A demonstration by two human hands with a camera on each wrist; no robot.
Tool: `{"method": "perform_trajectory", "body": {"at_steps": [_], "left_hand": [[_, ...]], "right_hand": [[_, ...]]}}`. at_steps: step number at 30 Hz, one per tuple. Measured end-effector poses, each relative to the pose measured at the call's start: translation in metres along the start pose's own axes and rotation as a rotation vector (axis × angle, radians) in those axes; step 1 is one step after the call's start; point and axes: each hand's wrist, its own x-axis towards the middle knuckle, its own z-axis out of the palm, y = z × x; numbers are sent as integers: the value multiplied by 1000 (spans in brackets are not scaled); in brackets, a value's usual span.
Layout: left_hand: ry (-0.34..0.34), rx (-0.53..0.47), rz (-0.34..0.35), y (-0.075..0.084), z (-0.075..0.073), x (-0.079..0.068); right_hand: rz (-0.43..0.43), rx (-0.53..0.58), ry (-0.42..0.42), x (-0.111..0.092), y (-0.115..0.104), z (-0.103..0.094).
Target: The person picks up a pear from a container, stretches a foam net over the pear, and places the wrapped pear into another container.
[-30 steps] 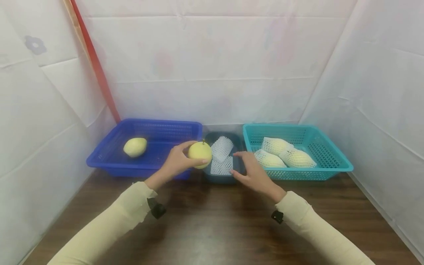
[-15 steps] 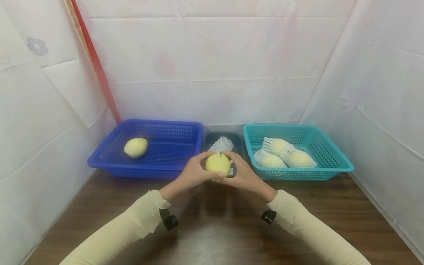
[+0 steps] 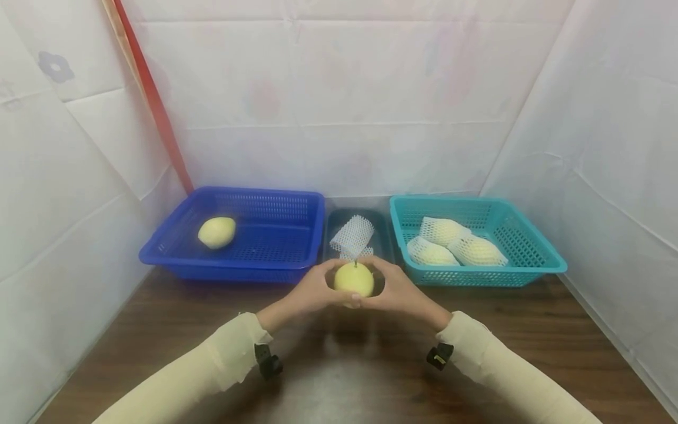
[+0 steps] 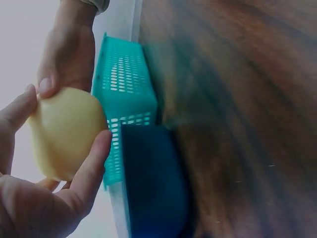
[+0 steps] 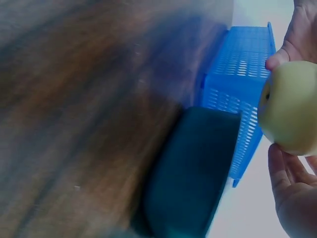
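Note:
A round yellow pear (image 3: pixel 354 280) with a short dark stem is held up between both hands, in front of the small dark bin (image 3: pixel 384 227). My left hand (image 3: pixel 312 288) grips it from the left; in the left wrist view its thumb and fingers spread round the pear (image 4: pixel 69 134). From the other side my right hand (image 3: pixel 399 288) curves round it, fingertips against its skin and a gap at the palm. White foam net sleeves (image 3: pixel 354 234) lie in the bin behind, partly hidden by the hands.
A blue basket (image 3: pixel 233 271) on the left holds one pale yellow fruit (image 3: pixel 217 232). On the right, a teal basket (image 3: pixel 477 277) holds several fruits in foam nets (image 3: pixel 477 250). White sheeting (image 3: pixel 339 88) encloses the dark wooden table (image 3: pixel 339 377).
My left hand has brought the pear rightward from beside the blue basket, then closer to me. My right hand has left the bin's edge and joined it on the pear.

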Motion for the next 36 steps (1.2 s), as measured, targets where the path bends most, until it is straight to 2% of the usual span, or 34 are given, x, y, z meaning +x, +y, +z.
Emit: {"method": "perform_trajectory", "body": {"at_steps": [8, 14, 24, 29, 36], "left_hand": [[-29, 82, -6, -16, 11, -12], [-66, 50, -48, -32, 20, -17], [-44, 92, -11, -49, 28, -20], [-35, 101, 17, -50, 29, -20], [-20, 118, 33, -53, 32, -20]], "right_hand": [[-31, -52, -99, -13, 11, 12], [-15, -83, -155, -19, 20, 21], [19, -110, -198, -23, 31, 29], [22, -119, -237, -21, 29, 26], [19, -124, -415, -8, 17, 3]]}}
